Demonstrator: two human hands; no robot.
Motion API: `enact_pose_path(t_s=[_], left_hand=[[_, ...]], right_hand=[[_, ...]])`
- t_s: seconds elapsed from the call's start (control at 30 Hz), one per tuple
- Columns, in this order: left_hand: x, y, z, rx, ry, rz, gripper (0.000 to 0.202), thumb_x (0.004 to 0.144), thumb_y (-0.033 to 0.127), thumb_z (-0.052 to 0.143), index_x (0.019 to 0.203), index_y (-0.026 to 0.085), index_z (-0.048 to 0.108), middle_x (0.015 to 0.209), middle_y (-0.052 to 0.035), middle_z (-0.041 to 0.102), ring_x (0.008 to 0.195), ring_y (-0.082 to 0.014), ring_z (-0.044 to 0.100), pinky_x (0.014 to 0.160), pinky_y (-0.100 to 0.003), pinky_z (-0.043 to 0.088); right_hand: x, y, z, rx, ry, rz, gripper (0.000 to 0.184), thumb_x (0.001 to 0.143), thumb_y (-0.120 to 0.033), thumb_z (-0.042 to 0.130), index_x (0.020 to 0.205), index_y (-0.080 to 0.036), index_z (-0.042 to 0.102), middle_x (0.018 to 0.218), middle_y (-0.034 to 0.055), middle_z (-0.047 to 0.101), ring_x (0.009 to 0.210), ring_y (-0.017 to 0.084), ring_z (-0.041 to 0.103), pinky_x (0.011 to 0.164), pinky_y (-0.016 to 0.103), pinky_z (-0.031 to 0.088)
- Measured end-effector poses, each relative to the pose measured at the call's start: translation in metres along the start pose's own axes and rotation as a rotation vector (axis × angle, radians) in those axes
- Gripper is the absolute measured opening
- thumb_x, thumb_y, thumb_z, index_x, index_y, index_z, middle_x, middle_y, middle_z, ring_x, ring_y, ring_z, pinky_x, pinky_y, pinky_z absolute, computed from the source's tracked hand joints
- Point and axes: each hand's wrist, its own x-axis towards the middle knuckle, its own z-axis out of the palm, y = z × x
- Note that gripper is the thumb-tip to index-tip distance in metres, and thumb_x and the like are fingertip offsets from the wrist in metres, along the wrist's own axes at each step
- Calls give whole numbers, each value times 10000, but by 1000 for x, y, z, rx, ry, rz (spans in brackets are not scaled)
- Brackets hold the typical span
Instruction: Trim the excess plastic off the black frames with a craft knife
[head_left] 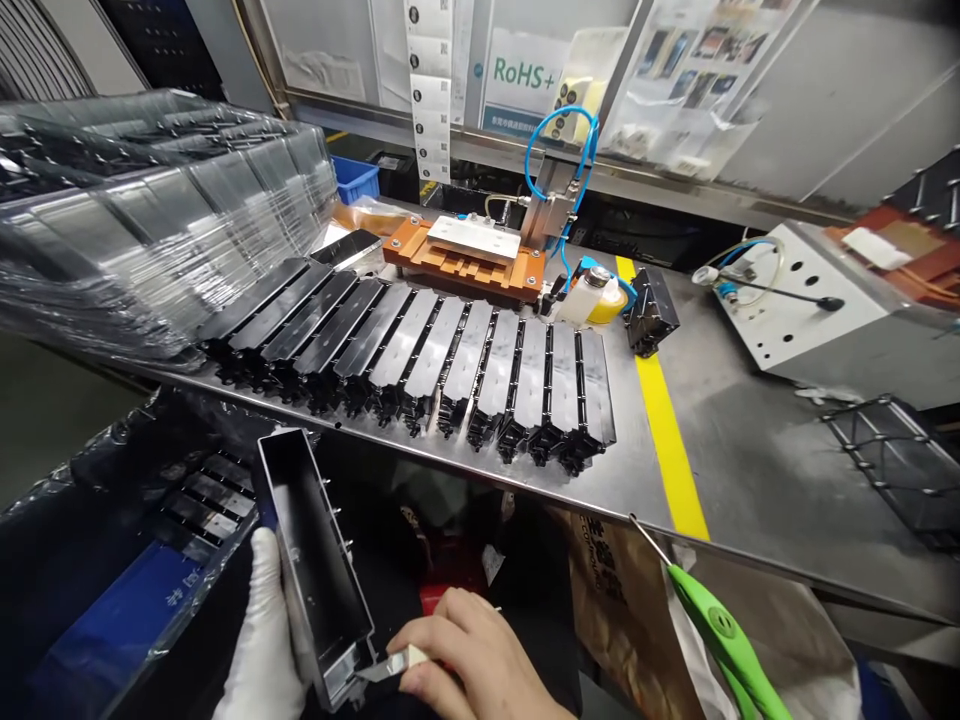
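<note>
My left hand point(262, 630), in a white glove, grips a long black open-topped plastic housing point(311, 560) with small pins along one side, held below the table's front edge. My right hand point(472, 660), bare, pinches a small blade point(390, 665) whose tip touches the housing's near end. On the steel table point(750, 470) lies a row of several similar black housings point(420, 360), side by side, reaching from the left to the middle.
A stack of clear plastic trays point(150, 210) fills the left. An orange fixture point(465, 255) with blue hoses stands behind the row; a white bottle point(589, 290) and a yellow line point(667, 430) lie right of it. Green-handled tweezers point(712, 630) hang at the front edge. A grey machine point(810, 300) sits right.
</note>
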Motion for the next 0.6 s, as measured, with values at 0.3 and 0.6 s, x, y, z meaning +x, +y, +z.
enact_pose_path(t_s=[0.3, 0.6], left_hand=[[32, -15, -31, -29, -82, -22, 565, 697, 736, 706, 1013, 269, 739, 748, 20, 716, 642, -159, 650, 556, -248, 573], [46, -22, -29, -132, -303, -122, 610, 572, 657, 849, 947, 190, 731, 667, 31, 636, 545, -117, 594, 456, -207, 519]], right_hand=[[7, 10, 0, -41, -31, 101, 493, 1021, -628, 304, 1035, -323, 691, 839, 0, 659, 767, 173, 652, 709, 285, 495], [0, 17, -12, 124, -137, 226, 497, 1027, -622, 324, 1090, -294, 693, 910, 16, 667, 864, 169, 670, 788, 262, 524]])
